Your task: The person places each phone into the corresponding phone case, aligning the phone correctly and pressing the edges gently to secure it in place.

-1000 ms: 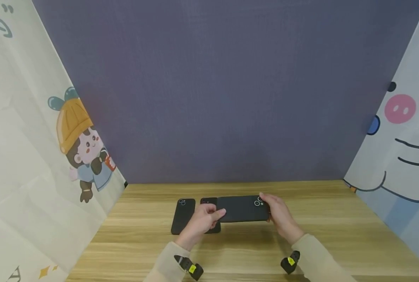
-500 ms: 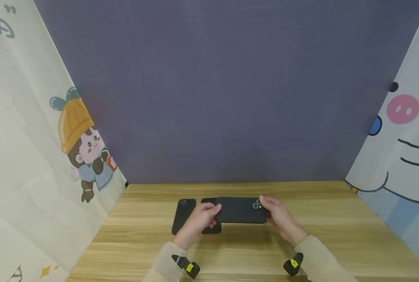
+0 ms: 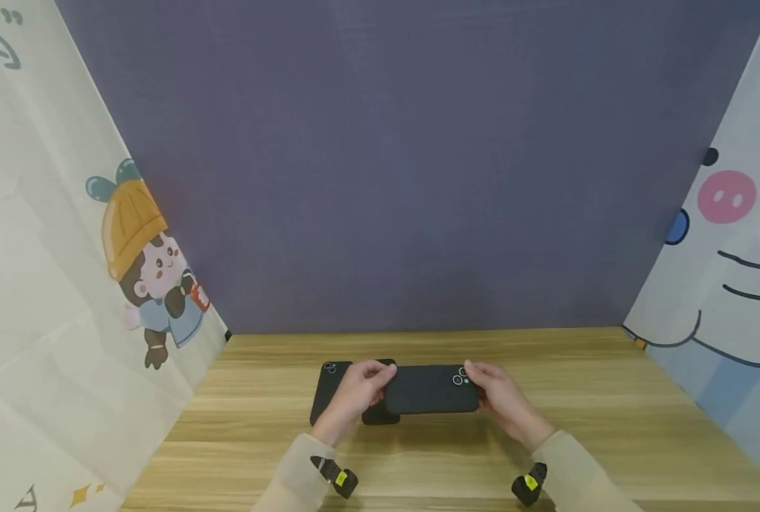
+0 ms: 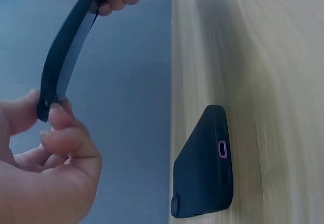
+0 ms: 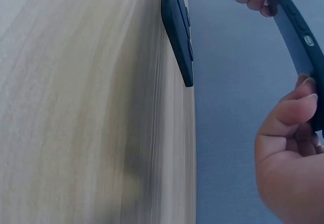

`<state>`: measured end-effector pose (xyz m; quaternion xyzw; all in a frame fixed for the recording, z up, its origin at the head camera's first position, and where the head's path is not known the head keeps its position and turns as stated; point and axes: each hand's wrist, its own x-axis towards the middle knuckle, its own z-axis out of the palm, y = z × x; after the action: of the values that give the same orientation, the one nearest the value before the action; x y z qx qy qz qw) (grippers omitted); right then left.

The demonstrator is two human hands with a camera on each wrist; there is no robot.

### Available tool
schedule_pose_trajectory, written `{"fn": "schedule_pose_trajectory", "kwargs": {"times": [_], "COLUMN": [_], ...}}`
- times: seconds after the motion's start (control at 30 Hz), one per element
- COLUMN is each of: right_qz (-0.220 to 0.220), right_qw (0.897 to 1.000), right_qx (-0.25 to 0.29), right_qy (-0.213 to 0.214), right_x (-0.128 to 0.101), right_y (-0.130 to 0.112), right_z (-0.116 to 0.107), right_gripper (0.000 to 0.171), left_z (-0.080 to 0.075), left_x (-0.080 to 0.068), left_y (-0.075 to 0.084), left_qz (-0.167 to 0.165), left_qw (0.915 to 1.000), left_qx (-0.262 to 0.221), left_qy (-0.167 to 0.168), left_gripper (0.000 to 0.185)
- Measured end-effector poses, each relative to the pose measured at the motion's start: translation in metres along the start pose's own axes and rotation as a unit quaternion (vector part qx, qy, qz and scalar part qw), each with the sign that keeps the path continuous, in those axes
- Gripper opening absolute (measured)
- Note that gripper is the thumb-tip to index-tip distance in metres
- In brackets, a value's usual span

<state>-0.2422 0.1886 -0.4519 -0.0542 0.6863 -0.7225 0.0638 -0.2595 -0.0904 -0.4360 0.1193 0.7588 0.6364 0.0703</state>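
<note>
A phone in a black case (image 3: 421,390) is held level above the table, its camera rings at the right end of its back. My left hand (image 3: 354,391) pinches its left end between thumb and fingers. My right hand (image 3: 507,404) grips the other end, by the cameras. In the left wrist view the held phone (image 4: 63,52) looks curved, its bluish front turned partly away. Two more black-cased phones lie to the left: one (image 3: 328,384) at the far left, and a second (image 3: 381,412) partly hidden behind my left hand and the held phone.
The wooden table (image 3: 578,398) runs back to a grey-blue cloth wall (image 3: 386,178). White printed sheets hang at the left (image 3: 40,235) and right (image 3: 738,284) sides. Each sleeve carries a strapped wrist camera.
Both hands have drawn the held phone slightly toward me and a little left. My left hand's grip has shifted to the phone's upper left corner. The phones on the table stay put.
</note>
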Motion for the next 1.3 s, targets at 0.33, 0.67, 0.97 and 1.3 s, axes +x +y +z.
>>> {"fn": "schedule_pose_trajectory", "kwargs": {"times": [0.33, 0.67, 0.97, 1.3], "right_qz": [-0.006, 0.011, 0.012, 0.007], "right_qw": [1.0, 0.999, 0.999, 0.993], "right_qx": [-0.009, 0.009, -0.006, -0.057], "right_qy": [-0.012, -0.033, -0.05, -0.104], "right_x": [-0.001, -0.003, 0.0, 0.003], "right_y": [-0.002, 0.0, 0.004, 0.008], "right_z": [0.001, -0.004, -0.004, -0.006], "right_gripper": [0.033, 0.034, 0.037, 0.045], "left_z": [0.0, 0.002, 0.018, 0.036], "left_x": [0.001, -0.004, -0.009, -0.015], "left_y": [0.0, 0.004, 0.016, 0.027], "left_qz": [-0.005, 0.057, 0.122, 0.155], "left_qw": [0.9996, 0.979, 0.9078, 0.8213], "left_qx": [-0.012, 0.186, 0.391, 0.53], "left_qy": [-0.026, -0.061, -0.091, -0.142], "left_gripper": [0.027, 0.022, 0.058, 0.083]}}
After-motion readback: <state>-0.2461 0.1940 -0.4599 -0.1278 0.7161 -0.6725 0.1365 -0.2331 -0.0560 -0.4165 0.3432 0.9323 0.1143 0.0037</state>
